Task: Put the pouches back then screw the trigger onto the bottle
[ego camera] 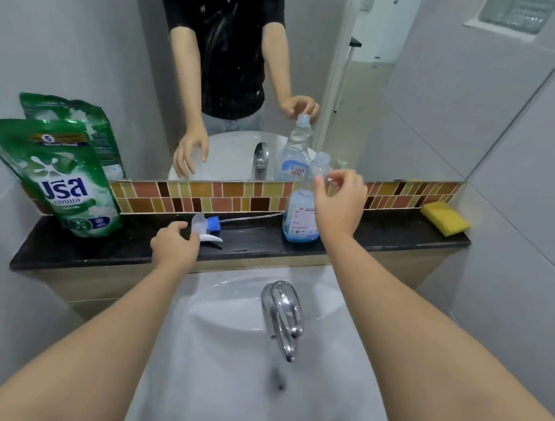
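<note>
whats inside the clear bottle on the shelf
The clear bottle holds blue liquid in its lower part; above that it looks empty, and its neck is uncapped. The right hand covers part of its upper right side, so that part is hidden.

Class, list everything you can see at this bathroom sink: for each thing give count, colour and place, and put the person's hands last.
Clear plastic spray bottle: one, blue liquid, uncapped, on shelf.
White-and-blue trigger sprayer head: one, lying on shelf.
Green detergent refill pouch: one, shelf's left end.
Yellow sponge: one, shelf's right end.
Black stone shelf: one, below mirror.
Chrome tap: one, over white basin.
Wall mirror: one, above tile strip.
Left hand: touching sprayer head.
Right hand: at bottle's neck.
</note>
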